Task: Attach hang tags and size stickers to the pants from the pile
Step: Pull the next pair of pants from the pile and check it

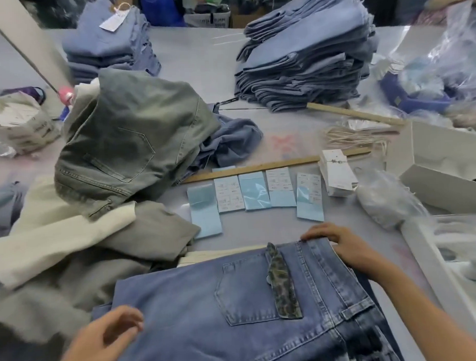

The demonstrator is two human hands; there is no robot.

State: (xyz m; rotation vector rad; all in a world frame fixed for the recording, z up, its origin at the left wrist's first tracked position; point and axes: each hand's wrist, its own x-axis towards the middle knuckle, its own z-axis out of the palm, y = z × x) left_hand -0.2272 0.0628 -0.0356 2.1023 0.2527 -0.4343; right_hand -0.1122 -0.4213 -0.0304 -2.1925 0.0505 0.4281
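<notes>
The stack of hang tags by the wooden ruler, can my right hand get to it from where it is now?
Probably yes. The right hand rests on the waistband of the blue jeans, and only bare table lies between it and the hang tags.

Both hands [339, 247] [107, 338] rest on blue jeans [209, 316] beside sticker sheets [254, 190].
</notes>
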